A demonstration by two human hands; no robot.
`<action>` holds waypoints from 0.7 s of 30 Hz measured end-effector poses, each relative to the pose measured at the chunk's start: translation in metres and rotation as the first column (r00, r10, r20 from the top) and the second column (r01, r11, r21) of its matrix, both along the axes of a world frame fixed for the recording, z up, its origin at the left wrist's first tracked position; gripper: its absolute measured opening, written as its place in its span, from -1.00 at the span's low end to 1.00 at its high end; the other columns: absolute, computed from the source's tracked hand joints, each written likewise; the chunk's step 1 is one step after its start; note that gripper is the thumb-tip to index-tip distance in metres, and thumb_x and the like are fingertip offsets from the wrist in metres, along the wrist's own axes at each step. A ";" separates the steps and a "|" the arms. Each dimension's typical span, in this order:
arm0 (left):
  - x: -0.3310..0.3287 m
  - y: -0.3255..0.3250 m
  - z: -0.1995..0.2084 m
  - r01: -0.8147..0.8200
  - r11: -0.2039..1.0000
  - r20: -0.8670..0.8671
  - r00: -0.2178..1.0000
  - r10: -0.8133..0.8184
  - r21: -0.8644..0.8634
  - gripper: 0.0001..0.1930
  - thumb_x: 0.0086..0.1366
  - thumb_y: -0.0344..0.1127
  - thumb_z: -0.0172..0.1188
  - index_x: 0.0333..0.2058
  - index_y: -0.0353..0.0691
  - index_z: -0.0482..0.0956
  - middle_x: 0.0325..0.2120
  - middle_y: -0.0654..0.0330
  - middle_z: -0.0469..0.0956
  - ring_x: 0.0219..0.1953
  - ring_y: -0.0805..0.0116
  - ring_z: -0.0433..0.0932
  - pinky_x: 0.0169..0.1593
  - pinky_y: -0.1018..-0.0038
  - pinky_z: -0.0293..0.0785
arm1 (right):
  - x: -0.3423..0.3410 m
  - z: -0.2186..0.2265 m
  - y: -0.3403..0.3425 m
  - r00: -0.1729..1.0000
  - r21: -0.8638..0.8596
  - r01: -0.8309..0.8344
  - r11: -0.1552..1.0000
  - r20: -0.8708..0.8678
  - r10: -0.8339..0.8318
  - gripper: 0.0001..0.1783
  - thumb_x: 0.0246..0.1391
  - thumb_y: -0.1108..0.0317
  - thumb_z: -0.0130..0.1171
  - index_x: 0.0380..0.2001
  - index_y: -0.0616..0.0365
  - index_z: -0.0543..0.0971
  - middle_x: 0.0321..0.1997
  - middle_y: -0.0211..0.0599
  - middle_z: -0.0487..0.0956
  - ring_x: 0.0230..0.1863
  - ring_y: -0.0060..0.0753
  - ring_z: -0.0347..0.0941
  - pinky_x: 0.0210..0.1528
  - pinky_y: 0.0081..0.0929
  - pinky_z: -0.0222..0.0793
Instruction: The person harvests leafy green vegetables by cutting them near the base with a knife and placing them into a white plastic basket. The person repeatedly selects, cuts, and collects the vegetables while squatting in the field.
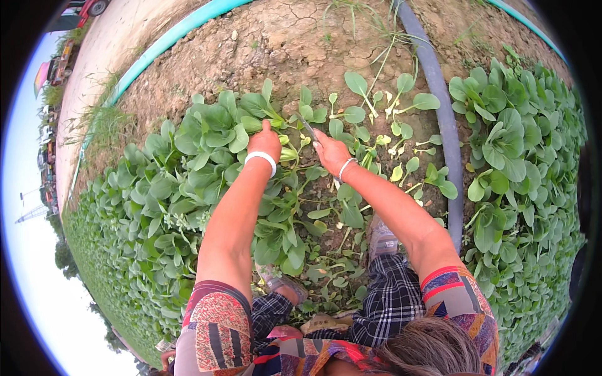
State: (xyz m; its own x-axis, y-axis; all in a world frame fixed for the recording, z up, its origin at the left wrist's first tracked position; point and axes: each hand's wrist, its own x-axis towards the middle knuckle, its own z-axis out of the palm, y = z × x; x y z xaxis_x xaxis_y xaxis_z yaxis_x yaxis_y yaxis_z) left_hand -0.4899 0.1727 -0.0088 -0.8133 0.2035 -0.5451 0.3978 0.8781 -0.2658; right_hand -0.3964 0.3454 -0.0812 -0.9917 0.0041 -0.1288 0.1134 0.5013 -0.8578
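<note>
Two beds of leafy greens fill the ground: the wider bed (157,207) at the left and centre, dense with smooth, spoon-shaped, glossy leaves; the second bed (520,163) at the right, equally thick.
- Bare soil (282,44) beyond the plants: dry, cracked, crumbly brown, with thin grass wisps.
- Grey hose (446,119): matte, round, running down between the two beds, curved by the lens.
- Turquoise pipe (169,41): smooth, bordering the soil at the upper left, with a pale paved strip beyond it.
- Sparse patch (389,119): scattered small seedlings with pale stems, just left of the hose.
- Left hand (264,143): closed round the base of a plant (285,153), pale green stalks bunched by the fingers; white band on the wrist.
- Right hand (330,152): closed on a thin knife (307,127), its narrow blade angled up and left towards the gripped plant; white bracelet at the wrist.
- The hands sit close together, slightly apart, at the bed's far edge.
- Setting: outdoors, open pale sky at the left rim.
</note>
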 end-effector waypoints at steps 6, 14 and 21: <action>0.013 -0.015 -0.014 -0.076 0.991 -0.043 0.996 0.081 0.109 -0.80 0.26 -0.39 -0.03 -0.20 -0.25 0.54 0.00 0.04 0.35 -0.24 0.04 0.62 -0.18 0.17 0.55 | -0.021 0.011 -0.017 0.965 0.012 -0.132 0.991 0.229 0.126 -0.57 0.27 0.22 -0.09 0.17 0.05 0.32 -0.27 0.20 0.56 -0.18 0.31 0.46 -0.09 0.05 0.34; 0.020 -0.016 -0.011 0.007 0.998 -0.065 0.998 -0.003 0.064 -0.80 0.22 -0.41 0.01 -0.20 -0.23 0.54 -0.05 0.04 0.37 -0.24 0.06 0.62 -0.17 0.20 0.54 | -0.029 -0.003 -0.028 0.956 -0.031 -0.145 0.989 0.252 0.148 -0.56 0.27 0.19 -0.09 0.18 0.03 0.35 -0.08 0.16 0.55 -0.07 0.25 0.45 0.04 -0.06 0.36; 0.022 -0.013 -0.014 -0.007 0.998 -0.065 0.998 0.011 0.067 -0.78 0.26 -0.36 0.00 -0.19 -0.16 0.59 -0.04 0.10 0.40 -0.22 0.14 0.62 -0.11 0.21 0.46 | -0.039 -0.013 -0.033 0.874 -0.265 0.008 0.964 0.471 0.123 -0.54 0.28 0.17 -0.05 0.20 -0.01 0.36 -0.13 0.05 0.58 -0.17 0.07 0.55 -0.13 -0.13 0.51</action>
State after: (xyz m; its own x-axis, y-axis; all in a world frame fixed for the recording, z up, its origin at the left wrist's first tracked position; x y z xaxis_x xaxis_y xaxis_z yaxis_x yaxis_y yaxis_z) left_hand -0.4682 0.1597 -0.0226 -0.8488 0.2303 -0.4759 0.3735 0.8983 -0.2315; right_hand -0.4359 0.3126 -0.0941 -0.8036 -0.1479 -0.5765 0.5204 0.2956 -0.8011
